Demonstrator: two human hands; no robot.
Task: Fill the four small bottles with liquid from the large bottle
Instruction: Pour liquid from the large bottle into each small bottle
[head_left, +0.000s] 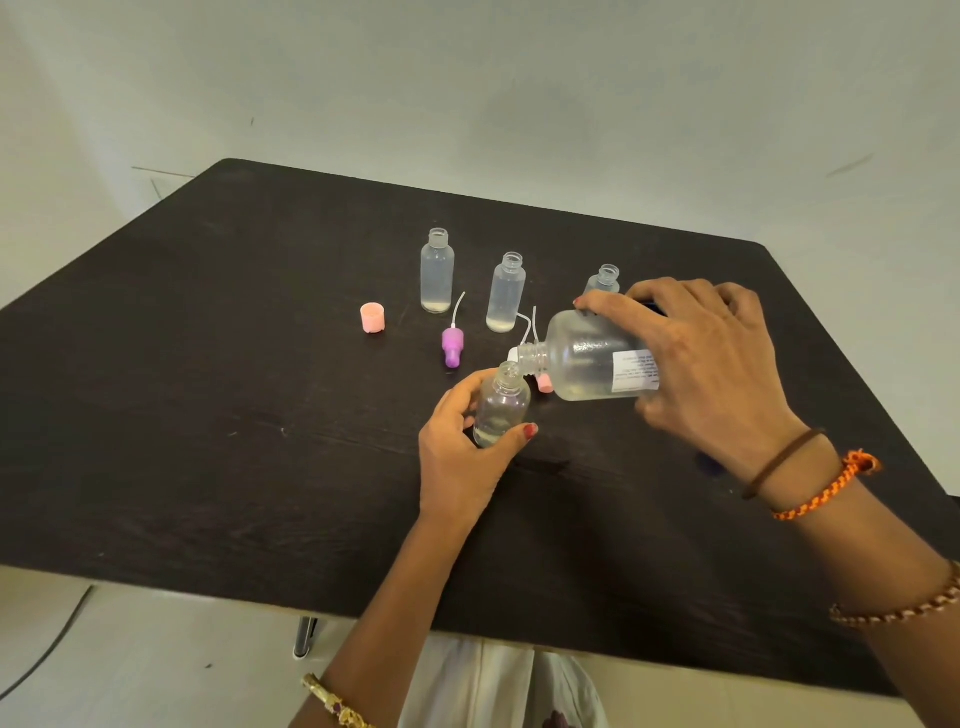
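Note:
My right hand (711, 364) grips the large clear bottle (587, 364), tipped on its side, its open mouth touching the rim of a small bottle (501, 408). My left hand (462, 447) holds that small bottle, which leans to the right above the table and has a little liquid at its bottom. Three more small bottles stand open behind: the left one (437, 273) and the middle one (506, 293) each hold a thin layer of liquid. The right one (605, 280) is mostly hidden behind my right hand.
On the dark table (208, 389) lie a pink cap (372, 317) and a purple spray top (453, 343) with a thin tube. Another pink cap (544, 383) and a white tube (527, 327) show beneath the large bottle's neck. The table's near edge runs close to my body.

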